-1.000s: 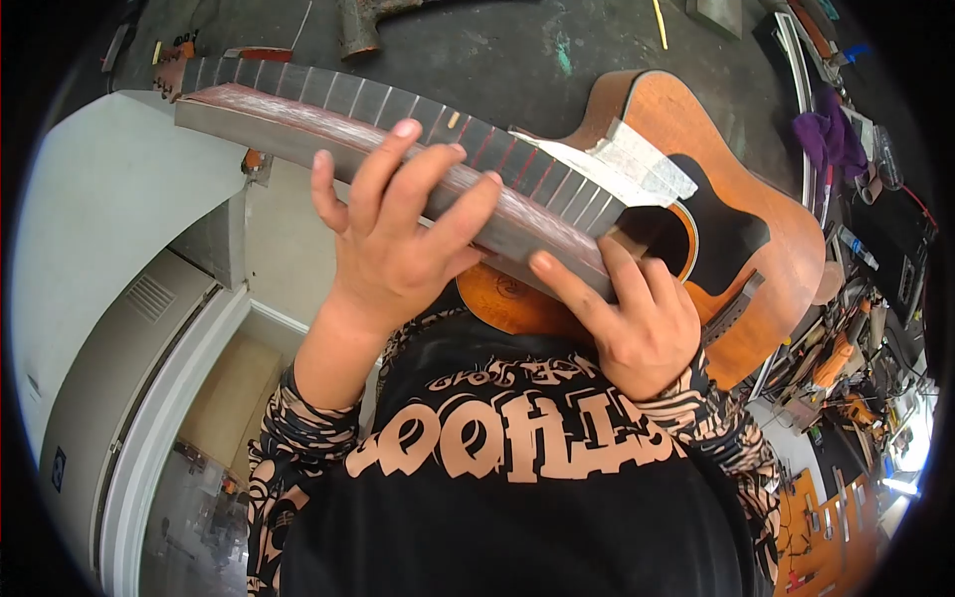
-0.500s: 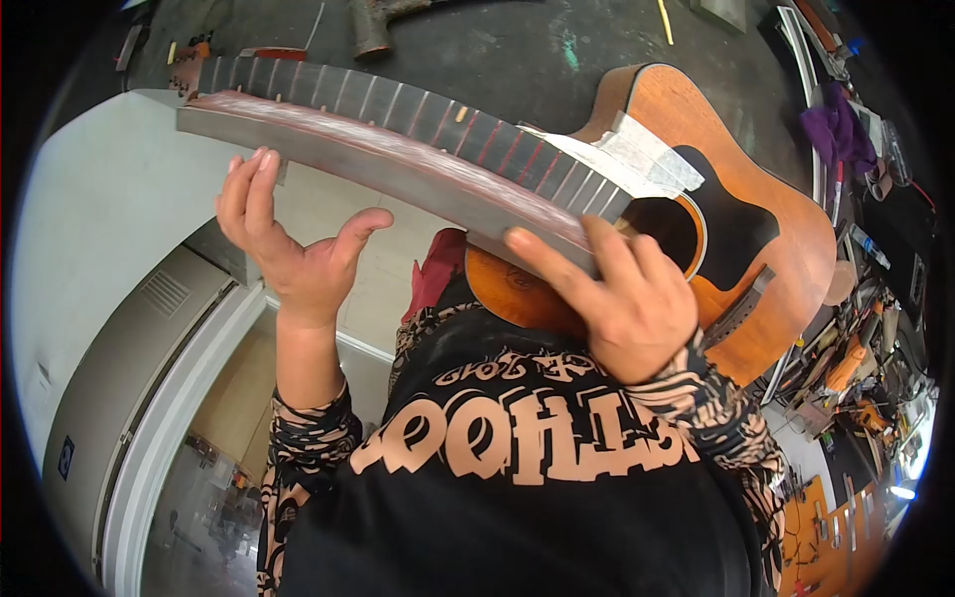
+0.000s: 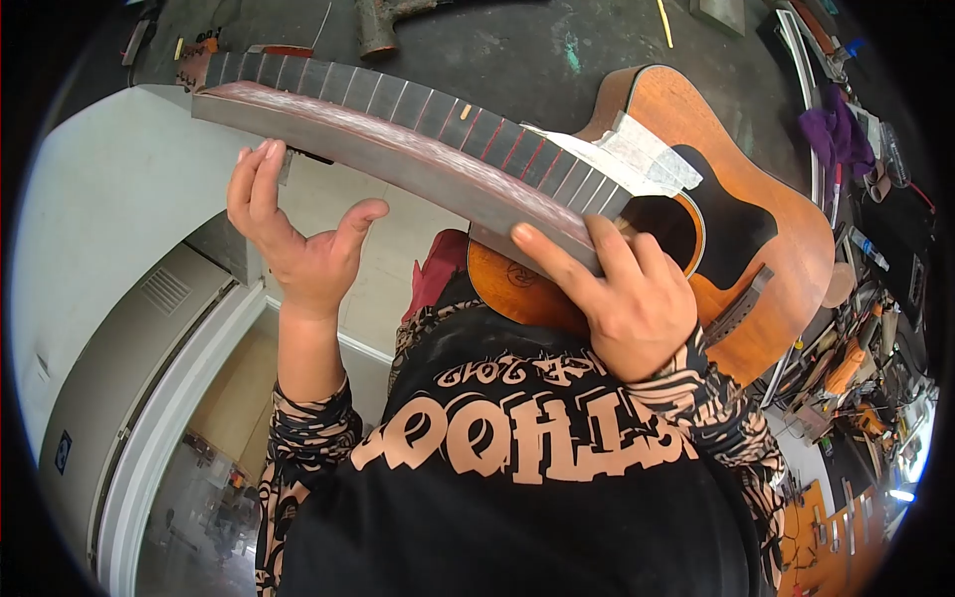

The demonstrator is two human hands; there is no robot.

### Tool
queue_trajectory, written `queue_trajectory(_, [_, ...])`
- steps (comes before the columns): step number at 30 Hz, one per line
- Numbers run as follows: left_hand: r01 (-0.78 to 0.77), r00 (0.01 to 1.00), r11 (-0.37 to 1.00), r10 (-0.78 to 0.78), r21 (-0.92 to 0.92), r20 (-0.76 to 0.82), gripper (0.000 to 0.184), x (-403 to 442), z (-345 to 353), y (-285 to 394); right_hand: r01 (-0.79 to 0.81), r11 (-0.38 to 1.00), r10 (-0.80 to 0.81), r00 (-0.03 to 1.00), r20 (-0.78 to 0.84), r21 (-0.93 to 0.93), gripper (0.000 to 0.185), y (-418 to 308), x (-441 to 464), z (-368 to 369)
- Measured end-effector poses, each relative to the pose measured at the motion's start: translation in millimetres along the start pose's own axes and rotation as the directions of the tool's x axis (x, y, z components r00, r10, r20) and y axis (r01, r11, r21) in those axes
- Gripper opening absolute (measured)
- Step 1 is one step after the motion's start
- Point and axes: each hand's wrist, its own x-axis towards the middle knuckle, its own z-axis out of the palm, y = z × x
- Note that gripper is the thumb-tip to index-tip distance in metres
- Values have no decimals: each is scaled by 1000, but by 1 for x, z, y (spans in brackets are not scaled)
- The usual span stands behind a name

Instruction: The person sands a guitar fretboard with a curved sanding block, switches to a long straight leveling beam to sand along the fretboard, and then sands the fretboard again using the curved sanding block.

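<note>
An acoustic guitar (image 3: 786,239) lies with its long fretted fingerboard (image 3: 398,99) running to the upper left. White masking tape (image 3: 647,154) covers the top beside the fingerboard's end. Along the near side of the neck is a long grey sanding bar (image 3: 398,169), its narrow face streaked reddish and white. My right hand (image 3: 637,298) grips the bar's right end, index finger stretched along its side and the other fingers over its edge. Near the bar's left part, my left hand (image 3: 308,239) is open, thumb apart, fingertips just below its lower edge; contact is unclear.
A dark workbench (image 3: 517,60) lies beyond the guitar, with a hammer-like tool (image 3: 378,35) and a thin yellow stick (image 3: 665,22) on it. Tools and clutter (image 3: 846,368) crowd the right side, near a purple cloth (image 3: 841,129). A white curved surface (image 3: 109,169) is at left.
The sanding bar has shifted slightly right along the neck. My left hand has moved a little right too, still open. My right hand keeps its grip with very little movement.
</note>
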Motion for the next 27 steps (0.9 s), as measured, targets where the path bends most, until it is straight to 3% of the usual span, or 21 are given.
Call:
queue_trajectory(15, [-53, 998, 998, 52, 32, 39, 99, 23, -3, -11, -13, 1000, 13, 998, 65, -1, 68, 9, -20, -5])
queue_trajectory(17, [-100, 978, 995, 96, 9, 187, 91, 32, -6, -11, -14, 1000, 15, 997, 79, -2, 68, 10, -22, -8])
queue_trajectory(18, [-101, 979, 995, 97, 11, 182, 91, 37, -7, -11, -12, 1000, 12, 997, 75, -5, 68, 12, -22, -8])
queue_trajectory(20, [-125, 933, 964, 33, 234, 360, 73, 42, -12, -11, 5, 1000, -4, 997, 75, -21, 66, 16, -29, -8])
queue_trajectory(21, [-124, 933, 965, 33, 232, 359, 73, 44, -13, -14, 4, 1000, -3, 997, 76, -23, 66, 20, -33, -6])
queue_trajectory(23, [-230, 883, 960, 136, 160, 449, 60, 49, -12, -21, 38, 998, -40, 999, -31, -47, 65, 29, -46, 0])
queue_trajectory(27, [-252, 886, 968, 232, -5, 401, 53, 55, -17, 4, 7, 999, -7, 1000, -19, -43, 59, 41, -78, -8])
